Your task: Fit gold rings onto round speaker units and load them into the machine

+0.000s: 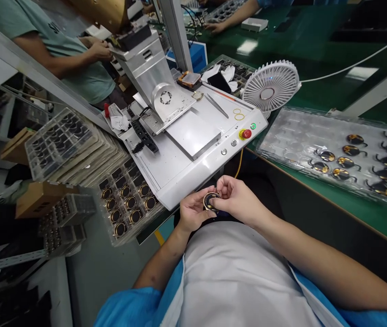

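Note:
Close to my body, just off the front edge of the white machine, a small round watch case (pixel 209 200) with a gold rim and dark inside is held between both hands. My left hand (pixel 193 210) grips its rim, thumb below and fingers above. My right hand (pixel 236 196) is closed over its right side, with a fingertip pressed on the dark inside; anything tiny pinched there is hidden. To my left, a clear tray (pixel 125 227) carries similar gold-rimmed round cases. On the right, another clear tray (pixel 292 156) has round dark and gold parts with short flex tails.
The white machine (pixel 180 193) has a red stop button (pixel 246 134), a flat metal plate (pixel 193 136), tweezers (pixel 217 105) and yellow rings (pixel 238 114). A white fan (pixel 271 86) stands behind. Stacked trays (pixel 67 150) rise at left. A co-worker (pixel 60 59) stands beyond the machine.

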`<state>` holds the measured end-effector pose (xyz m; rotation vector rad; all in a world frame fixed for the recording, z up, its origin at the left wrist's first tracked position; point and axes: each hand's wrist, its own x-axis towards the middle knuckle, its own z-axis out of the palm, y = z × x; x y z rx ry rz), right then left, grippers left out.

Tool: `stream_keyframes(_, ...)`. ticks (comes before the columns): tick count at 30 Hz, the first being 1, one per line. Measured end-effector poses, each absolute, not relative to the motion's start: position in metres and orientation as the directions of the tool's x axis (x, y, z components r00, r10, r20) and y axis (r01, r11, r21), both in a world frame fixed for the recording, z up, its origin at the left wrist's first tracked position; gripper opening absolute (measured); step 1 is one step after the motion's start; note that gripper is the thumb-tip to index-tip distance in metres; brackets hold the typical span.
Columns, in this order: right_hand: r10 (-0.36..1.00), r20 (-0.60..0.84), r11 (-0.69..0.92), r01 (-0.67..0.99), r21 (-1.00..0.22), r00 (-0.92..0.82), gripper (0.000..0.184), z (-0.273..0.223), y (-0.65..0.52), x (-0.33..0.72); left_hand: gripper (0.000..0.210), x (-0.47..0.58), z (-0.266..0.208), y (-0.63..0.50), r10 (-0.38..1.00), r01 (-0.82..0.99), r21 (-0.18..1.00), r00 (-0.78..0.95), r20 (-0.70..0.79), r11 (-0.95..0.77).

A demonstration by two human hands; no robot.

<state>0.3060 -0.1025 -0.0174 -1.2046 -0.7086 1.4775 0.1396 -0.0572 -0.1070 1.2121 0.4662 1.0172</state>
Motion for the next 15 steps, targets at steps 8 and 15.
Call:
stream_keyframes(8,0.949,-0.314,-0.285,-0.339,-0.897,0.034,0.034,-0.0236,-0.1034,0.3069,0.062,0.1424,-0.0994,-0.0576,0.831,-0.422,0.906,0.498,0.249,-0.018)
stream_keyframes(15,0.953,-0.302,-0.271,-0.362,-0.892,0.031,0.035,-0.0265,-0.1023,0.3062,0.059,0.1446,-0.0974,-0.0588,0.829,-0.412,0.911,0.499,0.253,-0.03)
